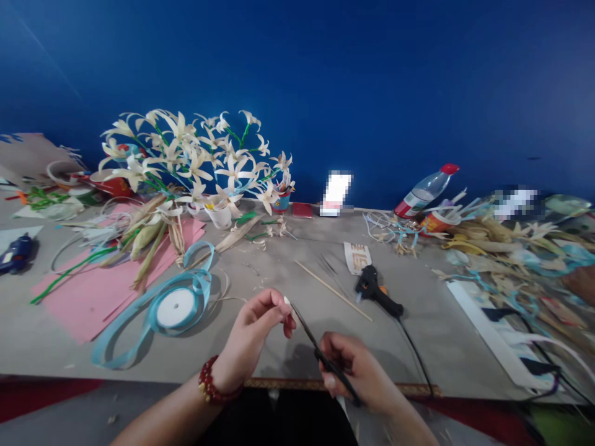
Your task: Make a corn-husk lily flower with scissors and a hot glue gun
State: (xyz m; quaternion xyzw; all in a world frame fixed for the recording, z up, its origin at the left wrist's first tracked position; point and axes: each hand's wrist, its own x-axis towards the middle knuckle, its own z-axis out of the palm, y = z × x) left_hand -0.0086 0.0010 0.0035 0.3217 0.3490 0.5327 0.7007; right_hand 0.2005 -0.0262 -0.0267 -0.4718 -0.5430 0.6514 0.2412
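The wall (297,74) over there is deep blue, setting off cream-white flowers (235,166), while pink sheets (69,310) and light blue ribbon (111,348) brighten the grey tabletop (283,248). The scissors (321,358) look black beside a small white piece (287,301), and 2 colours, dark red and gold, mix in the bracelet (214,381). The glue gun (372,286) is black, the bottle cap (450,168) red.

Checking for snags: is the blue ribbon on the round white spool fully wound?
Partly unwound: the blue ribbon lies in loose loops beside its round white spool.
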